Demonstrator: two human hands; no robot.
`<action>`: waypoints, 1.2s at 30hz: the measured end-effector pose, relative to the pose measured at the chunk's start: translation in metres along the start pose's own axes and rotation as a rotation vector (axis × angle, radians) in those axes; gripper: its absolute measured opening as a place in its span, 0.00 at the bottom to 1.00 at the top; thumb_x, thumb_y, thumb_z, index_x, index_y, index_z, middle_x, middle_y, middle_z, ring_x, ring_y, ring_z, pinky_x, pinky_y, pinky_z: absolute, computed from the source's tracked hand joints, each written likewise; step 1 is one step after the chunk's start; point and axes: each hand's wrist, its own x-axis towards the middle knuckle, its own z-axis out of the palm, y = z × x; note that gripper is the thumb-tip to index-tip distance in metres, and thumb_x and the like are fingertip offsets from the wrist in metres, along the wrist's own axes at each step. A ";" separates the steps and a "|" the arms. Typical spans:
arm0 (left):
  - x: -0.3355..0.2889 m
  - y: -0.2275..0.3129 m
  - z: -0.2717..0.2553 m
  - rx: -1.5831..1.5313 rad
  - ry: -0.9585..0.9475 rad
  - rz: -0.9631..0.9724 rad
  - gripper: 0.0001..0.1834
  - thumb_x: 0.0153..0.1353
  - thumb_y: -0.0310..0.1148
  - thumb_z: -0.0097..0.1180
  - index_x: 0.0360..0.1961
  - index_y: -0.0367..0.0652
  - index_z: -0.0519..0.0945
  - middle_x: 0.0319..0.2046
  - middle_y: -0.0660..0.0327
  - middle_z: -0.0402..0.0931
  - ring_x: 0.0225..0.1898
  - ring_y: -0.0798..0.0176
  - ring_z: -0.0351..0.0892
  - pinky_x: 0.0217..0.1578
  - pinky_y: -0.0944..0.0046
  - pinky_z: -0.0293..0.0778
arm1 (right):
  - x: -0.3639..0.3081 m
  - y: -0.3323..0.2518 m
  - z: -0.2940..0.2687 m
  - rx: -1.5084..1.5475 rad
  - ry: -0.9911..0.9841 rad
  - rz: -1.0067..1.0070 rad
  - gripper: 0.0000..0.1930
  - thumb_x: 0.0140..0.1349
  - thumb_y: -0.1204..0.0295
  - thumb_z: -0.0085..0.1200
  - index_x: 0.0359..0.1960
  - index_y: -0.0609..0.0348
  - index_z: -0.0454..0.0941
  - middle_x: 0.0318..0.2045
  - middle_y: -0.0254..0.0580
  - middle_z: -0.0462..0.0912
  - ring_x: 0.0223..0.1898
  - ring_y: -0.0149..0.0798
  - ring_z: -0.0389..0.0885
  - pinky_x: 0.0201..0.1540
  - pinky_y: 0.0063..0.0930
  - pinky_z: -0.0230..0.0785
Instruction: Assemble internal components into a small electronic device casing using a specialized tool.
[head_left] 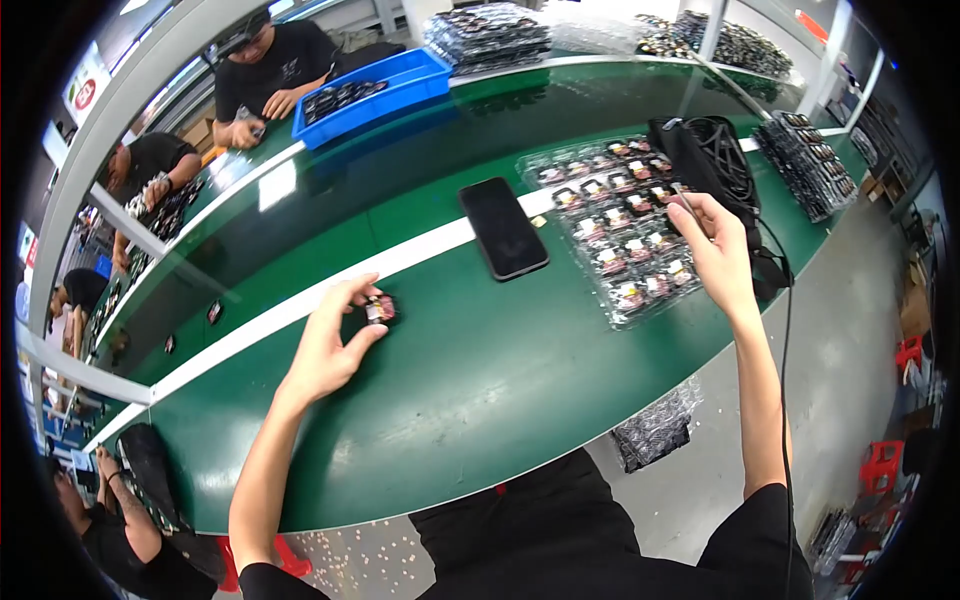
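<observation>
My left hand is on the green bench, its thumb and fingers curled around a small dark electronic part with pink and yellow on its face. Over at the right, my right hand pinches a slim metallic tool, whose exact kind I cannot make out. That hand is above the right side of a clear plastic tray, which carries rows of similar small parts. Between my hands a black phone lies face up, partly across the white strip of the bench.
Black cables and a dark bag-like bundle lie behind the tray. Stacked filled trays stand at the far right. Across the bench, a person works by a blue bin; others sit at left. Two loose parts lie on the green belt.
</observation>
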 end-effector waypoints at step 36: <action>-0.049 -0.005 0.001 -0.020 -0.078 -0.041 0.29 0.53 0.36 0.86 0.58 0.44 0.93 0.38 0.62 0.88 0.42 0.61 0.82 0.48 0.59 0.61 | -0.079 -0.088 0.238 0.185 -0.730 -0.200 0.05 0.62 0.84 0.69 0.38 0.67 0.93 0.22 0.35 0.82 0.18 0.24 0.71 0.22 0.25 0.57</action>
